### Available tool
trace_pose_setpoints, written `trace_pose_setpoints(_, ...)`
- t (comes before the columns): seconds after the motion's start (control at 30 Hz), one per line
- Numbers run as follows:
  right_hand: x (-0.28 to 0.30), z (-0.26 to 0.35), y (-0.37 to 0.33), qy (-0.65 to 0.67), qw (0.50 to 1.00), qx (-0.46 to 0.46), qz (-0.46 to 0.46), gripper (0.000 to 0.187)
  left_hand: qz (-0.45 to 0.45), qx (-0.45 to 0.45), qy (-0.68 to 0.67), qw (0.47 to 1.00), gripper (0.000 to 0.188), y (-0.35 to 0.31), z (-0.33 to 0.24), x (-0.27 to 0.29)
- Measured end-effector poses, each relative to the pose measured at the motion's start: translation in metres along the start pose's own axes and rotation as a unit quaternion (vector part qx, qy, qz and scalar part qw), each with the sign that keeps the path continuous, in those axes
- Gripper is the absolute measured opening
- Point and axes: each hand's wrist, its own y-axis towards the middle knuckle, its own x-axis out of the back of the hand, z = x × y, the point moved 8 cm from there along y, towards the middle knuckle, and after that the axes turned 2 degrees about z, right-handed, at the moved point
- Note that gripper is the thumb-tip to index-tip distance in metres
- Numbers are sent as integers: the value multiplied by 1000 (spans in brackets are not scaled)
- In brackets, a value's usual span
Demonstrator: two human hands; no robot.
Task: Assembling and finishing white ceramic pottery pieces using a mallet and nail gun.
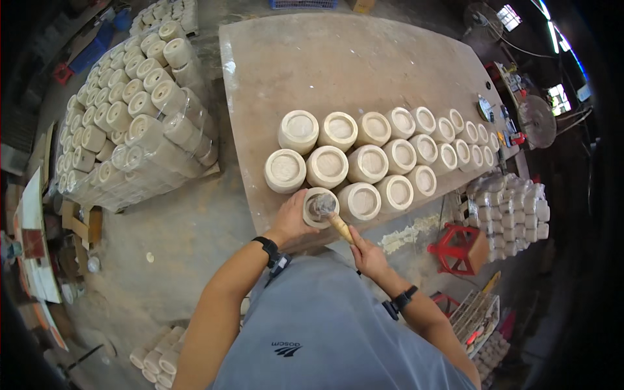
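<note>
At the table's near edge, my left hand [291, 218] is wrapped round the left side of a cream-coloured round pot [308, 216], steadying it. The pot's top has a shallow round recess. My right hand [370, 255] is closed on the pale wooden handle of a short tool [340, 226]. The tool's grey, rough-looking head lies over the recess and hides part of it; its exact kind cannot be made out. Beside this pot, on the right, stands a similar pot [360, 202]. Behind it, more pots [327, 167] stand in rows, their recessed ends up.
A broad brown table [338, 58] carries the pots. On the left is a tall stack of similar pots [123, 110], partly wrapped in clear film. At the right stand a red stool [455, 249], a wrapped stack [510, 211] and a fan [537, 122].
</note>
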Motion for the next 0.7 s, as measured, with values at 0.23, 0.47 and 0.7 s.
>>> trace_pose_setpoints(0.23, 54, 24, -8, 141, 979, 57, -140, 56, -10, -11, 7, 1000, 121, 2, 4, 0)
trace_pose_setpoints(0.47, 10, -4, 10, 24, 1000, 4, 3, 55, -7, 4, 11, 1000, 119, 2, 5, 1)
trace_pose_setpoints(0.7, 48, -1, 21, 152, 988, -35, 2, 56, 3, -18, 47, 999, 106, 1, -10, 30)
